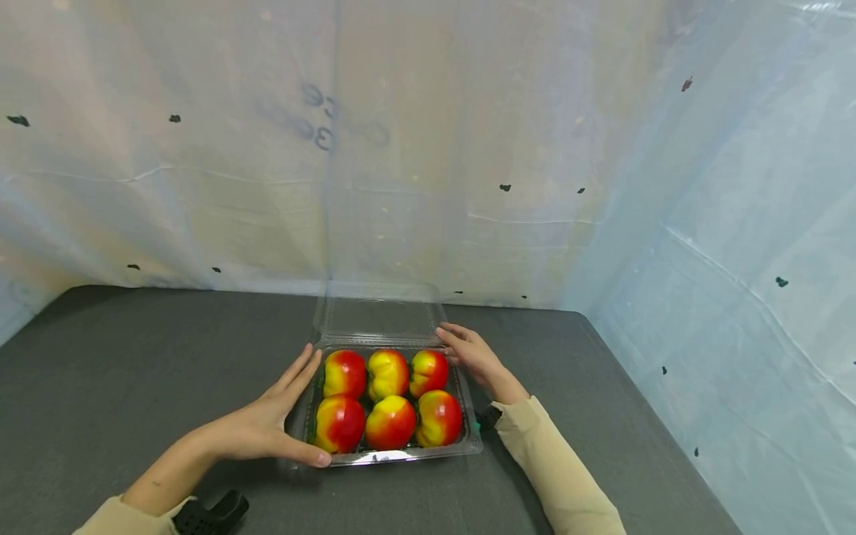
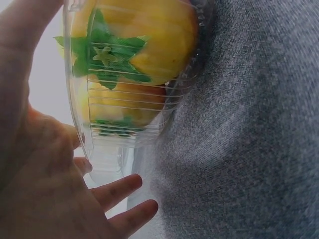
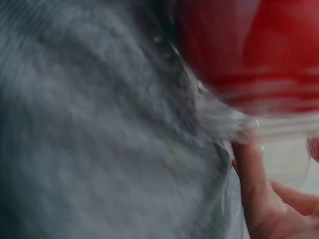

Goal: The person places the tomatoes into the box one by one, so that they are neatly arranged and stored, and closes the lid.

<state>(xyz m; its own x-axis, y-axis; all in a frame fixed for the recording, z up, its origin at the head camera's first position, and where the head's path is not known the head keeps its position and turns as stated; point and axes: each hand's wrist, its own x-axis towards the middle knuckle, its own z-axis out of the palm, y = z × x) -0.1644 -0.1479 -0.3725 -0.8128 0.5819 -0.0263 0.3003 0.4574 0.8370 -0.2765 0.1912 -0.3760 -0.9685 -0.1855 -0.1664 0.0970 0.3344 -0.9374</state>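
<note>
A clear plastic clamshell box (image 1: 401, 457) rests on the grey table with its lid (image 1: 377, 316) folded back. Inside lie several shiny red-and-yellow peach-like fruits (image 1: 390, 423) in two rows. Green leaves (image 2: 107, 55) show through the box wall in the left wrist view. My left hand (image 1: 267, 423) spreads along the left side, its thumb at the front left corner and its straight fingers by the side rim. At the back right corner, near the hinge, my right hand (image 1: 475, 357) touches the box with extended fingers. The right wrist view, blurred, shows a finger (image 3: 251, 169) against the box's underside.
Grey cloth-like surface (image 1: 167, 357) covers the table around the box. Translucent plastic sheeting (image 1: 414, 148) hangs behind it, and more sheeting (image 1: 756, 223) stands along the right side. Black wrist devices (image 1: 210, 513) sit by the beige sleeves (image 1: 555, 468).
</note>
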